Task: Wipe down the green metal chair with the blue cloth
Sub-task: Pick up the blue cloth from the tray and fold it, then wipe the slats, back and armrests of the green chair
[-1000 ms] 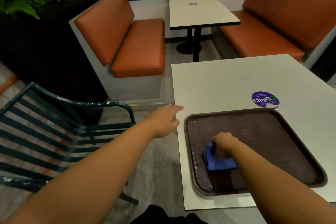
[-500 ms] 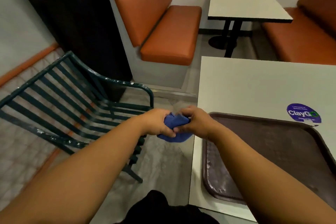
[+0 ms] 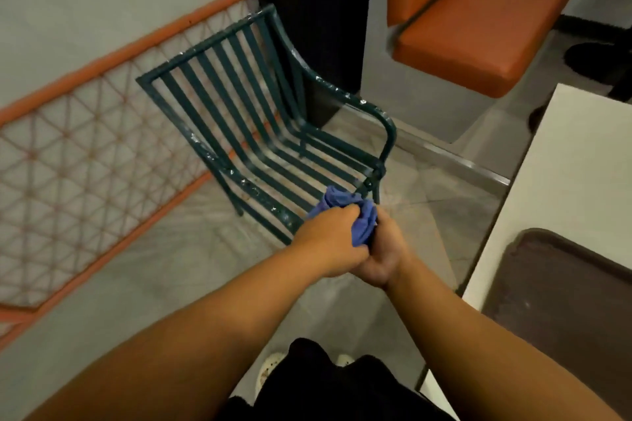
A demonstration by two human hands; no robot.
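The green metal chair (image 3: 260,120) with slatted seat and back stands on the floor ahead of me, its paint chipped along the arms. A bunched blue cloth (image 3: 355,215) is held between both hands just in front of the chair's near front corner. My left hand (image 3: 330,237) grips the cloth from the left and my right hand (image 3: 384,251) holds it from below and the right. The two hands touch each other. Part of the cloth is hidden inside the fingers.
A white table (image 3: 561,188) with a brown tray (image 3: 561,287) is at the right. An orange bench seat (image 3: 478,20) is beyond the chair, next to a dark pillar (image 3: 314,10). An orange lattice panel (image 3: 85,147) runs along the wall at left.
The cloth was lifted off the tray by my right hand, then taken in both hands. My view swung left and down, so the chair is now centred, with the hands close to its front edge.
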